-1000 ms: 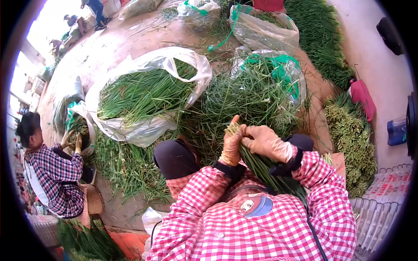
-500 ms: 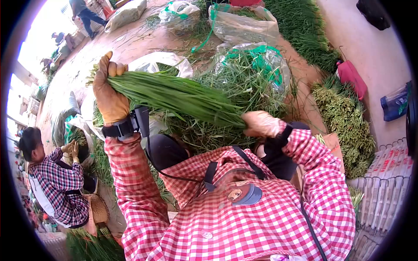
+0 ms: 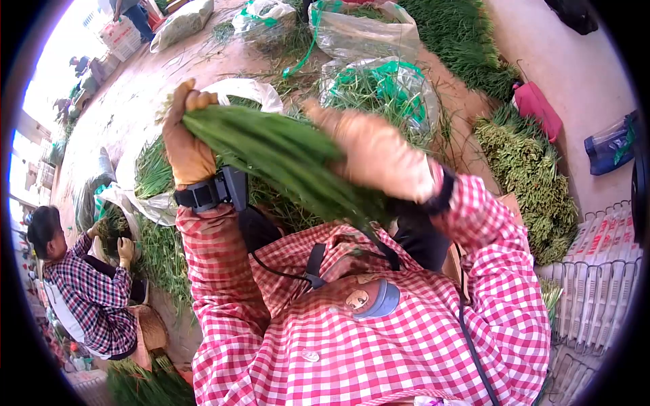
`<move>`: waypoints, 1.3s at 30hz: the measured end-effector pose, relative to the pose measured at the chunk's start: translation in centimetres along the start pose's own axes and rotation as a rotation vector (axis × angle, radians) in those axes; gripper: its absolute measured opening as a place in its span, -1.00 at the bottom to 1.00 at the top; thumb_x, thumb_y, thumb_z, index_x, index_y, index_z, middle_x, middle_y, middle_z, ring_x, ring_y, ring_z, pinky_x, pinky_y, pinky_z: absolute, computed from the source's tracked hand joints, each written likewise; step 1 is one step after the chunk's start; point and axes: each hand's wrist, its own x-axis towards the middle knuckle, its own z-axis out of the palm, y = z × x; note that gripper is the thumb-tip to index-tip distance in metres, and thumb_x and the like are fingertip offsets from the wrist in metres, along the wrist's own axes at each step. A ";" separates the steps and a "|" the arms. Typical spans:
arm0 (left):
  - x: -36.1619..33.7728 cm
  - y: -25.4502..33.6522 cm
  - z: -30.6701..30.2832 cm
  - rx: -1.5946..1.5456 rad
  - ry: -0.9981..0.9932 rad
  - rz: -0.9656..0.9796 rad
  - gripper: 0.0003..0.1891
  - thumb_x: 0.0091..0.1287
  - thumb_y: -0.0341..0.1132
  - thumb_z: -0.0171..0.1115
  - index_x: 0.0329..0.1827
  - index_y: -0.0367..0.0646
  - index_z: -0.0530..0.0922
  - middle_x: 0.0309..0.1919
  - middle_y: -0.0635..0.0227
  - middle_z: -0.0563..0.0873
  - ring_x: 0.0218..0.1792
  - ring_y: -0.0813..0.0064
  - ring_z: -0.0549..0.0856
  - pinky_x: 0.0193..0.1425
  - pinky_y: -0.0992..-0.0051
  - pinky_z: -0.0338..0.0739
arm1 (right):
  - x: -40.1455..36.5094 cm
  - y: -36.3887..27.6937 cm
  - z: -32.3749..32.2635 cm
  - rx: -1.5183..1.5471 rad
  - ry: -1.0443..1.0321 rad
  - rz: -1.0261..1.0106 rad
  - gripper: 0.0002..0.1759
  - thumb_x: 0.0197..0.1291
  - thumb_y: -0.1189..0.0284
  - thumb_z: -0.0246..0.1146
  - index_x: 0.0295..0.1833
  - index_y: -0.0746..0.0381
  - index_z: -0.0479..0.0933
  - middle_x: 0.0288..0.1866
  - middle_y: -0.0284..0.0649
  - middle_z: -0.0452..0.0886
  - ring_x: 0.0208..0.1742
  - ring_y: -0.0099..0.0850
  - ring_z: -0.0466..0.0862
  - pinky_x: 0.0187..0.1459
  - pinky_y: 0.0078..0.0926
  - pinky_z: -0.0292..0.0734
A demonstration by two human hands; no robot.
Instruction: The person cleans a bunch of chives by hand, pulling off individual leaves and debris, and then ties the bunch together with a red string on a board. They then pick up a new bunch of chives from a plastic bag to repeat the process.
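Observation:
My left hand (image 3: 189,139), in a tan glove, is closed round the pale stem end of a bundle of long green stalks (image 3: 271,145). The bundle slants down to the right in front of my chest, its leafy end blurred by motion. Over its middle and right part is my right hand (image 3: 379,152), gloved and smeared by movement; how its fingers sit against the stalks cannot be made out. Loose green stalks (image 3: 284,206) lie beneath the bundle near my knees.
Ahead are plastic bags (image 3: 365,34) holding green scraps. Stacked stalks (image 3: 531,183) line the right side, beside white crates (image 3: 596,271) and a pink bag (image 3: 538,111). A co-worker (image 3: 88,284) in a checked shirt sits at the left, near an open sack (image 3: 159,206).
My right hand has left the bundle's leafy tip and moved up and left over the stalks. The leafy end now hangs lower. The view has shifted slightly.

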 end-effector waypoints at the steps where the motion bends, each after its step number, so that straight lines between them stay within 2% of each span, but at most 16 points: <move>1: -0.2 -0.1 0.0 0.033 0.033 -0.037 -0.85 0.41 -0.39 0.07 -0.11 -0.32 0.48 -0.53 0.41 0.61 -0.40 0.38 0.65 -0.08 0.35 0.62 | 0.3 2.5 0.4 -0.344 0.046 0.100 -0.26 0.01 0.45 0.32 0.34 0.38 0.26 0.05 0.05 0.55 -0.02 -0.11 0.58 0.07 -0.28 0.51; 2: -0.1 -0.4 0.1 0.066 0.247 -0.059 -0.89 0.40 -0.41 0.09 -0.15 -0.28 0.49 -0.54 0.37 0.59 -0.42 0.37 0.64 -0.13 0.38 0.61 | 0.6 5.0 0.7 -0.682 0.058 0.215 -0.36 0.08 0.43 0.21 0.30 0.44 0.29 -0.14 0.05 0.61 -0.23 -0.15 0.62 -0.07 -0.19 0.55; 4: 0.0 -0.7 -0.9 0.086 0.354 -0.043 -0.91 0.38 -0.40 0.11 -0.20 -0.26 0.49 -0.53 0.34 0.60 -0.40 0.34 0.64 -0.12 0.37 0.61 | 0.2 6.5 -0.6 -0.664 0.417 0.045 -0.37 0.13 0.34 0.22 0.31 0.37 0.31 -0.04 0.02 0.60 -0.12 -0.14 0.61 0.02 -0.24 0.53; 7: 0.4 -0.8 -2.4 -0.023 0.325 0.020 -0.89 0.39 -0.39 0.11 -0.23 -0.27 0.48 -0.48 0.28 0.61 -0.34 0.29 0.67 -0.04 0.33 0.63 | -0.5 2.8 -4.3 -0.100 0.339 0.176 -0.37 0.15 0.26 0.27 0.31 0.27 0.35 0.07 -0.05 0.59 0.00 -0.16 0.59 0.13 -0.29 0.48; 12: 0.6 -2.6 -3.6 -0.135 0.196 0.025 -0.84 0.44 -0.38 -0.03 -0.17 -0.31 0.47 -0.39 0.23 0.64 -0.22 0.21 0.68 0.06 0.13 0.61 | -1.4 2.1 -2.1 -0.050 0.384 -0.033 -0.48 0.15 0.25 0.32 0.21 0.20 0.48 0.11 -0.13 0.60 0.18 -0.20 0.54 0.21 -0.35 0.45; 17: 1.2 -1.6 -4.2 -0.064 0.474 0.004 -0.81 0.45 -0.36 -0.06 -0.21 -0.32 0.46 -0.34 0.16 0.64 -0.14 0.17 0.69 0.16 -0.03 0.55 | -2.9 2.1 -3.4 0.225 0.582 0.213 -0.63 0.16 0.30 0.35 0.06 0.21 0.58 -0.09 -0.19 0.69 -0.05 -0.34 0.68 0.05 -0.47 0.54; 20: 1.7 1.0 -5.9 0.024 0.390 0.023 -0.78 0.46 -0.35 -0.06 -0.26 -0.32 0.46 -0.35 0.18 0.63 -0.24 0.21 0.68 0.17 0.06 0.56 | -3.7 3.5 -3.5 0.438 0.639 0.346 -0.64 0.16 0.36 0.35 0.08 0.21 0.57 -0.15 -0.26 0.70 -0.12 -0.49 0.68 0.02 -0.55 0.53; 22: 2.9 4.6 -7.1 -0.043 0.034 0.106 -0.79 0.46 -0.34 -0.03 -0.20 -0.33 0.48 -0.42 0.20 0.61 -0.32 0.24 0.66 0.15 0.13 0.56 | -4.5 3.9 -3.3 0.476 0.593 0.408 -0.63 0.17 0.37 0.34 0.10 0.20 0.57 -0.20 -0.32 0.70 -0.19 -0.59 0.65 -0.04 -0.59 0.54; 24: 2.2 7.7 -0.1 0.328 0.300 0.431 -0.77 0.45 -0.36 -0.02 -0.07 -0.38 0.49 -0.49 0.23 0.59 -0.38 0.28 0.63 0.06 0.18 0.61 | -5.0 4.3 -2.2 0.494 0.535 0.491 -0.62 0.18 0.36 0.34 0.10 0.20 0.57 -0.21 -0.32 0.70 -0.20 -0.60 0.64 -0.06 -0.60 0.54; 26: -0.1 10.3 7.0 0.648 0.190 0.622 -0.75 0.47 -0.25 -0.02 -0.29 -0.25 0.49 -0.50 0.33 0.54 -0.36 0.43 0.59 0.06 0.37 0.53 | -4.7 3.8 -1.2 0.468 0.503 0.532 -0.64 0.19 0.34 0.34 0.09 0.20 0.58 -0.23 -0.31 0.70 -0.22 -0.61 0.64 -0.09 -0.61 0.55; 28: -1.6 12.6 10.1 0.841 -0.341 0.676 -0.75 0.47 -0.27 -0.01 -0.10 -0.30 0.53 -0.47 0.31 0.56 -0.33 0.46 0.59 0.02 0.43 0.53 | -4.4 3.6 -0.4 0.477 0.460 0.559 -0.65 0.20 0.34 0.33 0.08 0.20 0.58 -0.22 -0.30 0.71 -0.22 -0.62 0.64 -0.10 -0.62 0.55; 32: -5.9 6.2 11.3 1.524 -0.794 0.769 -0.60 0.26 -0.28 0.23 0.13 -0.24 0.47 -0.24 0.26 0.61 -0.19 0.39 0.63 -0.07 0.34 0.57 | -3.1 2.5 2.5 0.642 0.367 0.508 -0.67 0.21 0.35 0.32 0.06 0.25 0.59 -0.19 -0.28 0.72 -0.20 -0.61 0.66 -0.10 -0.64 0.54; 35: -9.0 -3.4 7.9 1.876 -1.368 0.297 -0.75 0.07 -0.45 0.22 -0.16 -0.20 0.50 -0.39 0.25 0.63 -0.36 0.28 0.66 -0.32 0.39 0.62 | -2.2 1.4 4.6 0.978 0.130 0.509 -0.58 0.30 0.17 0.23 0.03 0.31 0.55 -0.20 -0.25 0.71 -0.24 -0.56 0.66 -0.14 -0.62 0.56; 37: -13.4 -8.9 1.2 1.652 -1.355 0.256 -0.90 0.08 -0.41 0.18 -0.34 -0.19 0.51 -0.57 0.28 0.61 -0.49 0.30 0.68 -0.46 0.40 0.59 | -2.4 2.7 8.2 1.252 -0.132 0.515 -0.44 0.29 -0.04 0.14 0.02 0.28 0.53 -0.23 -0.23 0.70 -0.30 -0.52 0.66 -0.17 -0.60 0.56; 38: -15.2 -10.8 -1.3 1.654 -1.397 0.186 -0.92 0.10 -0.40 0.17 -0.37 -0.18 0.52 -0.60 0.28 0.61 -0.52 0.30 0.68 -0.48 0.38 0.58 | -2.0 2.5 9.2 1.071 -0.335 0.668 -0.39 0.31 -0.10 0.08 0.00 0.28 0.53 -0.17 -0.18 0.69 -0.23 -0.47 0.66 -0.13 -0.51 0.56; 39: -16.9 -12.2 -2.8 1.778 -1.397 0.237 -0.91 0.12 -0.38 0.16 -0.38 -0.20 0.53 -0.62 0.26 0.61 -0.52 0.29 0.69 -0.48 0.35 0.58 | -2.1 2.1 10.4 0.938 -0.407 0.576 -0.34 0.30 -0.15 0.04 0.01 0.29 0.53 -0.14 -0.13 0.68 -0.18 -0.36 0.66 -0.10 -0.42 0.55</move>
